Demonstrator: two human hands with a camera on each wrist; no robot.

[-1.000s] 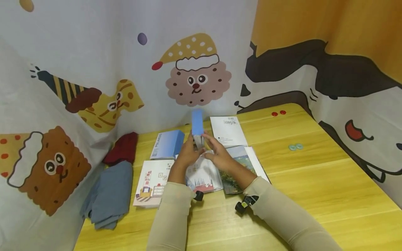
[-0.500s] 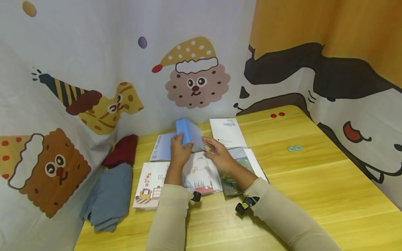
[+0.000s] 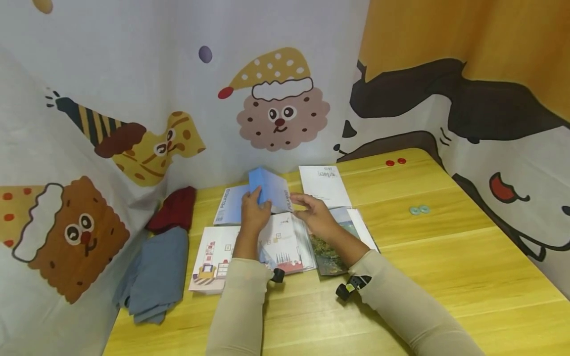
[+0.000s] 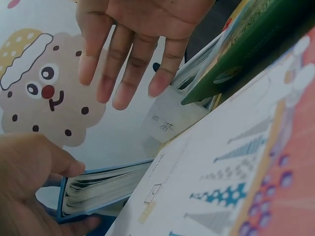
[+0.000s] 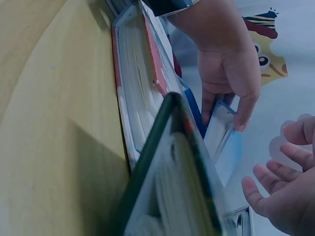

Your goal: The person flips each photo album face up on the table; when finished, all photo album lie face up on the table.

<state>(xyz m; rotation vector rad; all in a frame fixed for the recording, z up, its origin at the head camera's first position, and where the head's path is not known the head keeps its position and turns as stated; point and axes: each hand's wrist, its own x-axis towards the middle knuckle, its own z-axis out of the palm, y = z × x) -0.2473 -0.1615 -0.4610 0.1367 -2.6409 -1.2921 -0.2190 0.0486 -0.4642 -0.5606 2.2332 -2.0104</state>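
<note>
My left hand [image 3: 256, 215] grips a light blue photo album [image 3: 275, 190] by its spine side, thumb on one cover. The album stands tilted above the others, and "POLAROID" shows along its cover's right edge. Its page edges [image 4: 106, 187] face the left wrist camera. Beside the album's right edge, my right hand [image 3: 317, 217] has loosely spread fingers; the right wrist view shows those fingers [image 5: 275, 177] apart from the album. Below the hands lies a white album with a drawn room [image 3: 285, 242]. Under my right wrist is a landscape-covered album [image 3: 331, 259].
Another blue album [image 3: 228, 205] lies behind left, with a white illustrated album [image 3: 213, 257] before it. A white album [image 3: 325, 185] lies at the back. Folded grey cloth [image 3: 158, 272] and dark red cloth [image 3: 173, 210] sit left. Red buttons [image 3: 396, 162] and green buttons [image 3: 419, 210] lie right.
The blue album has turned from spine-forward to showing its cover, and it has shifted left with my left hand. My right hand has come off it and moved slightly right.
</note>
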